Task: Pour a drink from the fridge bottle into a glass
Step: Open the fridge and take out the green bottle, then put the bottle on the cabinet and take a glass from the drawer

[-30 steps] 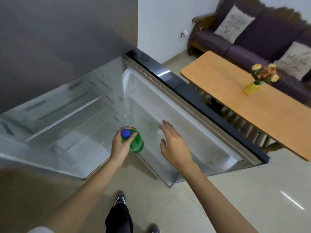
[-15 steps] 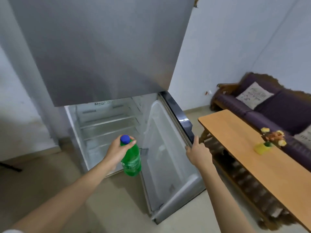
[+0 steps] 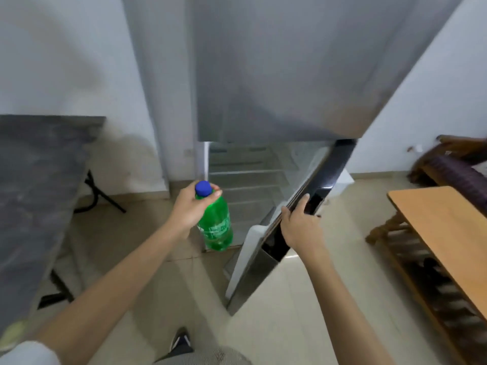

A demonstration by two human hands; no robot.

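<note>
Pale tiled floor point(image 3: 303, 299), white walls. Items, counted:

- One fridge point(image 3: 276, 75), grey steel, at 12 o'clock; upper door shut, lower compartment showing bare shelves.
- One lower fridge door point(image 3: 319, 185), black-edged, partly ajar, running from centre toward 1 o'clock.
- One green soda bottle point(image 3: 216, 222), blue cap point(image 3: 203, 187), upright, in the air in front of the lower compartment, just left of centre.
- One left hand point(image 3: 191, 206), fingers wrapped round the bottle's neck and shoulder just under the cap; the body hangs below the grip toward 5 o'clock.
- One right hand point(image 3: 300, 225), fingers curled over the door's edge, gripping it, right of the bottle and apart from it.
- One dark counter point(image 3: 34, 180) at 9 o'clock.
- One wooden table point(image 3: 442, 227) at 3 o'clock.
- One purple sofa point(image 3: 458, 169) behind it, partly cut off.
- One shoe point(image 3: 181, 341) at 6 o'clock.
</note>
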